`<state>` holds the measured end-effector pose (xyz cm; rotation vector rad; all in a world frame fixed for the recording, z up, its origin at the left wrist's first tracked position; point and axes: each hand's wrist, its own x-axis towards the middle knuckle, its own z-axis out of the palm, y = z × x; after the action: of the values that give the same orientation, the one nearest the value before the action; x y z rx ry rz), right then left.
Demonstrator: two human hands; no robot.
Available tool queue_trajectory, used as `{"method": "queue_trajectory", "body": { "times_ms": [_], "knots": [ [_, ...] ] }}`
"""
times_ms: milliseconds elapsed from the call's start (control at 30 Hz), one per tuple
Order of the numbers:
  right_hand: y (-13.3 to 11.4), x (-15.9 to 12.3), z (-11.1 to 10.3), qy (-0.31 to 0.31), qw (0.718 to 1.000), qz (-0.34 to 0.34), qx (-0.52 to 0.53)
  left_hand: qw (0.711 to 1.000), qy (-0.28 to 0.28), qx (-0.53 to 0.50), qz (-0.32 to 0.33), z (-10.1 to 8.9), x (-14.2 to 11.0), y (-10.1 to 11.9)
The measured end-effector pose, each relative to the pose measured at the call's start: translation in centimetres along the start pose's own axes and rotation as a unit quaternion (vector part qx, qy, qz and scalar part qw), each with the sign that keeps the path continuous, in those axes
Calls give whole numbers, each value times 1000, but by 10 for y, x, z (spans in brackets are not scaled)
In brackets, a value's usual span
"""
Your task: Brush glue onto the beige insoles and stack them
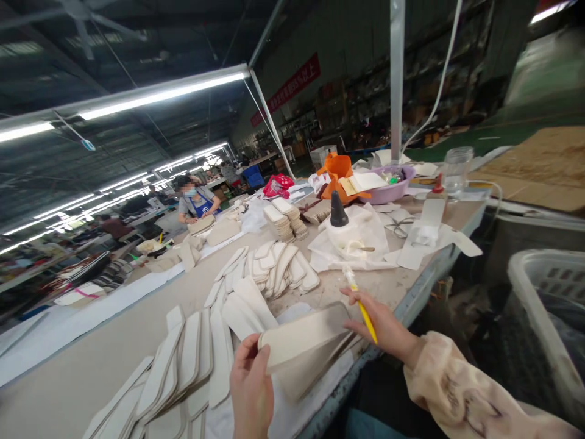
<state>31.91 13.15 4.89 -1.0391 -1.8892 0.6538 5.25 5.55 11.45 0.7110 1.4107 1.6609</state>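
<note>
"Since both hands are busy, where is the panel (301,336)?"

"At the near edge of the counter (137,332), between the hands, tilted. The left grip (253,372) is closed on its left end, thumb on top."

"And the right grip (377,320)?"

"Closed on the brush (364,314), with fingers at the panel's right end too. The yellow handle slants down to the right, and the white tip points up, away from the panel."

"Is that one piece, or two?"

"Another pale face shows below the top one. I cannot tell whether it is a separate piece."

"What lies around it?"

"To the left, a fanned row (183,360) of pale pieces, overlapping. Just beyond the panel is a loose pile (278,268), and farther off stand neat stacks (283,218)."

"What about beyond the brush?"

"A white tub (343,239) sits on a crumpled sheet (320,245), beside a black cone (339,212). Right of those are the scissors (399,227), then a red-capped bottle (437,188) near a clear jar (458,174)."

"And at the far side?"

"A purple basin (387,192) with odds and ends in it, orange cloth (337,172) against its left side, and a red bag (278,186) farther left."

"Anyone else?"

"One person (197,201) in a blue apron and a mask, far left, hands on pale pieces. Off the counter, at the near right, is a pale plastic basket (523,274)."
</note>
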Motion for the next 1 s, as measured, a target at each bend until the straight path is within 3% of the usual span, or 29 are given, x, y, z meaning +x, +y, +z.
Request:
{"method": "queue_trajectory", "body": {
  "times_ms": [133, 233, 333, 433, 533, 800, 1000],
  "knots": [
    [-38, 4, 5, -35, 996, -36, 68, 997, -27, -67, 23, 27, 0, 43],
    [-64, 3, 14, -49, 990, -50, 124, 994, -36, -97, 32, 36, -2, 75],
    [-81, -4, 29, -26, 983, -31, 179, 991, -26, -120, 44, 29, 0, 102],
    [-90, -12, 46, 21, 975, 9, 220, 985, 14, -165, 55, 12, 6, 114],
    [-94, -19, 61, 60, 959, 43, 274, 972, 70, -221, 41, -4, 6, 104],
    [-83, -30, 82, 115, 953, 83, 269, 951, 152, -270, -12, -15, -14, 35],
    [-87, -35, 82, 110, 940, 77, 315, 937, 199, -286, -29, -27, -13, 26]
  ]
}}
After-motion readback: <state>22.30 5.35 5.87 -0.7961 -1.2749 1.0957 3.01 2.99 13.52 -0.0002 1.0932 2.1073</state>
